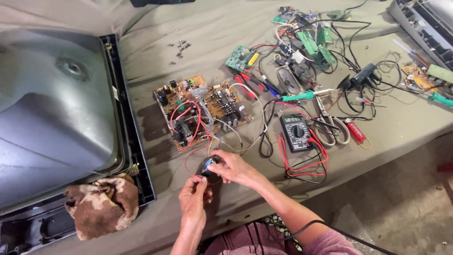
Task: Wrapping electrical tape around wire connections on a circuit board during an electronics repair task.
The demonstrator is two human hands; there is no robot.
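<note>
Small dark component (208,166) with a pale bluish face — held at the near edge of the bench, just in front of the brown circuit board (200,111), tethered to it by thin red and pale wires (197,123). What the part is exactly cannot be told; it is mostly hidden by fingers.

Right hand (236,168) closed over the part from above and the right, fingertips pinching it. Left hand (193,198) comes up from below, thumb and fingers curled shut against its underside. Both hands grip the same piece.

Judgement on handling: the wires are short and look slack only in part, so the piece is best kept close to the board and turned gently — pulling toward the body would likely strain the solder joints.

Outward: black multimeter (296,132) with red and black leads to the right of the board, scissors (329,124) beside it, a green-handled tool (299,97) beyond. Loose green boards and cable tangle toward the far right corner. On the left side, a large grey picture tube (52,113) lies face down in its black frame, a brown rag (103,204) at its near corner.
</note>
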